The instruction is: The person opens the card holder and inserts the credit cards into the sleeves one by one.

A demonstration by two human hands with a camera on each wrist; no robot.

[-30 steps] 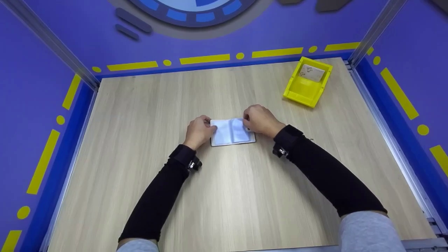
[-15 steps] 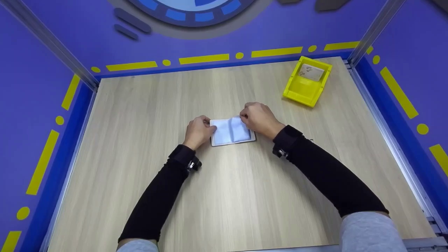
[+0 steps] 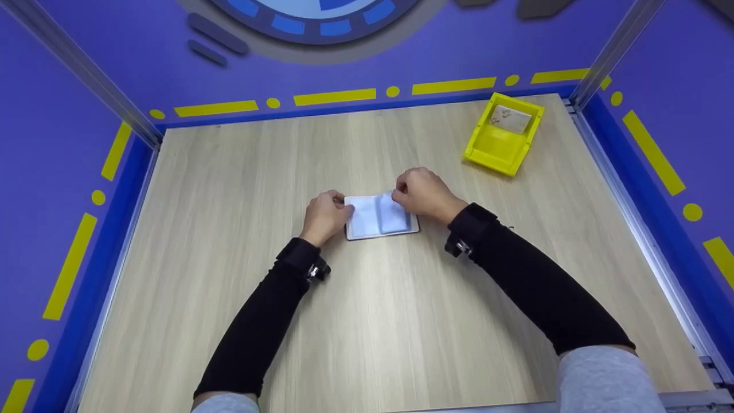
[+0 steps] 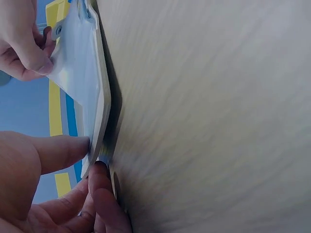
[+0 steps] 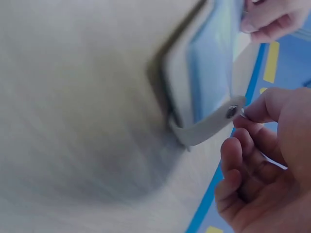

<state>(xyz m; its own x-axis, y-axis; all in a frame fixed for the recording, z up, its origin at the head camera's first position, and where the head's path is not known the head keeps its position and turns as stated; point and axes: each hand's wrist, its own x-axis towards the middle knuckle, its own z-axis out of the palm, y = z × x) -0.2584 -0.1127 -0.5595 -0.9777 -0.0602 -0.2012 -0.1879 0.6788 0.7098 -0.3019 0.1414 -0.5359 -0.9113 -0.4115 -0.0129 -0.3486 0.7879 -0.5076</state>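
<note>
Nearest, two grey cuffs [image 3: 608, 381] are cut off by the bottom edge. Two black sleeves [image 3: 533, 281] run from them to the wrists, where two small cameras [image 3: 459, 246] are worn, one behind each hand.

Two hands seen. By the left hand [image 3: 327, 217], the left edge of one small open booklet [image 3: 364, 219] is pinched, thumb on top, fingers underneath; the fingertips below are partly hidden by it. By the right hand [image 3: 427, 196], a raised corner of the booklet's clear sheet [image 3: 394, 217] is pinched between thumb and index finger, other fingers curled in. Booklet located between the hands, over the table [image 3: 229, 172]. Number of clear sheets cannot be told. One pale strap [image 5: 206, 127] with one metal snap [image 5: 232, 111] is seen just beside the right fingertips in the right wrist view; whether it is touched cannot be told. Booklet edges are blurred there.

Beyond the right hand, off to its right, one yellow tray [image 3: 500, 146] is placed, one pale flat piece [image 3: 511, 119] inside; its markings too small to read. Farthest, past both hands, one round emblem [image 3: 309, 37] on the blue wall [image 3: 401, 63] is cut off at the top.
</note>
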